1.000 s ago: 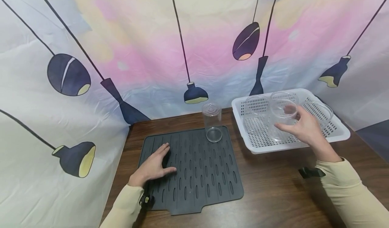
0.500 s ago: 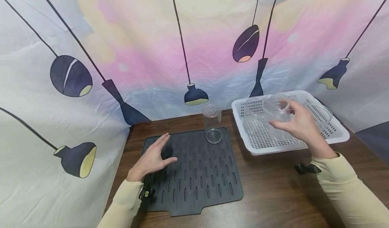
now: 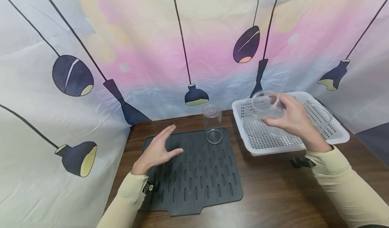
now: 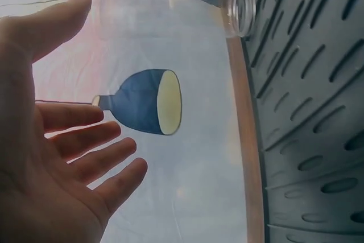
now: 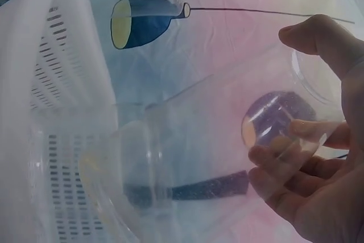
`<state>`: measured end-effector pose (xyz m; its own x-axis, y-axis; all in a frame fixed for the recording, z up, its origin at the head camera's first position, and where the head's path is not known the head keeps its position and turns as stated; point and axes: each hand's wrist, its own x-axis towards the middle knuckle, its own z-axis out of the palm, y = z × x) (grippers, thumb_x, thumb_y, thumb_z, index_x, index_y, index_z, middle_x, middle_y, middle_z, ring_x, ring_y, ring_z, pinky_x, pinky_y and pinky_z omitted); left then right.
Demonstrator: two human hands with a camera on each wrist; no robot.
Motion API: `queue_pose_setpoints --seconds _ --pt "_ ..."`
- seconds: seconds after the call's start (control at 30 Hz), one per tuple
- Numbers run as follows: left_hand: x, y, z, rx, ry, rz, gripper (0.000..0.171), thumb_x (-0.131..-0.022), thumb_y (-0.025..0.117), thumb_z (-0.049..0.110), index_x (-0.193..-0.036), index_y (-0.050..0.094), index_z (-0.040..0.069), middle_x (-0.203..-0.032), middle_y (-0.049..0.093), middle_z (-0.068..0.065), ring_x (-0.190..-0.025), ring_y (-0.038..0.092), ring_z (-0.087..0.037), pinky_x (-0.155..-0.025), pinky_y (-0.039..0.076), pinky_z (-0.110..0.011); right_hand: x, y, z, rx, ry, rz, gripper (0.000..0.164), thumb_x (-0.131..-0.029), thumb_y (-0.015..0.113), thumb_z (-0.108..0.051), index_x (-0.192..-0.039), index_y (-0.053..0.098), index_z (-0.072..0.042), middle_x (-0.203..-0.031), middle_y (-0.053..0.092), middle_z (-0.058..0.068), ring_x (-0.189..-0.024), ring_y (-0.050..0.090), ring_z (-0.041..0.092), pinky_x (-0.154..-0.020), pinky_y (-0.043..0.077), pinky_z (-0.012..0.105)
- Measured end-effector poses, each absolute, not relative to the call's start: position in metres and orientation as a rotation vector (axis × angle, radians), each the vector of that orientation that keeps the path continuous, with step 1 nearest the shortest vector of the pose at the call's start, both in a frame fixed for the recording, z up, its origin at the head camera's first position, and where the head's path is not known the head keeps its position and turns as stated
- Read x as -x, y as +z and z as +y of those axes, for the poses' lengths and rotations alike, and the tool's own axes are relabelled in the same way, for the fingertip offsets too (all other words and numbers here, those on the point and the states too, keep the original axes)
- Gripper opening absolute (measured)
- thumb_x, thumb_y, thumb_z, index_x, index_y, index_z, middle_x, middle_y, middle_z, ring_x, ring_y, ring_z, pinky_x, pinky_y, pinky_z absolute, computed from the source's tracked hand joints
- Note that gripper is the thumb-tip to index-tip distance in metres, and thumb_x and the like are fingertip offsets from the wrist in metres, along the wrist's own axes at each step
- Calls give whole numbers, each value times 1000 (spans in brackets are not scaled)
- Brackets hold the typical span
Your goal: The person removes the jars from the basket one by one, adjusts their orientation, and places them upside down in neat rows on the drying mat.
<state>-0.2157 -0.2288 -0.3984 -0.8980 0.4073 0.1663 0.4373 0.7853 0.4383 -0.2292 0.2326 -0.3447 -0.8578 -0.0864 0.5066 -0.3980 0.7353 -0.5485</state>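
Note:
My right hand grips a clear cylindrical jar near its upper end, thumb on one side and fingers on the other. The jar tilts over the white perforated basket; in the right wrist view its transparent wall runs slantwise from the fingers. Nothing is in my left hand, which hovers over the dark grey drying mat with thumb and fingers spread. Another clear jar stands upside down at the mat's back right corner, beyond my left fingers.
At the basket's right side is a further clear jar, partly behind my right hand. A brown wooden table bears mat and basket. A fabric backdrop printed with lamps hangs right behind the table's back edge.
My right hand has carried the jar leftward within the basket area, and the jar now tilts. The left hand has lifted and moved slightly away from me over the mat.

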Motion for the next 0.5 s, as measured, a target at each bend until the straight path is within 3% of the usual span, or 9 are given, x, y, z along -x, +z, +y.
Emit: queue_pose_setpoints --seconds 0.1,0.5 --pt "217 -395 -224 686 -762 -2903 94 -83 67 62 -156 25 19 -160 25 -10 -144 31 -34 -106 37 -61 232 -342 228 -410 910 -2453 74 -60 92 -24 -125 61 -10 -108 62 14 -94 52 27 -79 40 42" --pt "225 -379 -206 747 -779 -2836 91 -84 66 62 -156 25 24 -159 28 -8 -140 37 -33 -104 41 -58 232 -332 210 -511 847 -2441 80 -59 92 -25 -130 58 -10 -120 55 17 -102 54 34 -85 45 56"
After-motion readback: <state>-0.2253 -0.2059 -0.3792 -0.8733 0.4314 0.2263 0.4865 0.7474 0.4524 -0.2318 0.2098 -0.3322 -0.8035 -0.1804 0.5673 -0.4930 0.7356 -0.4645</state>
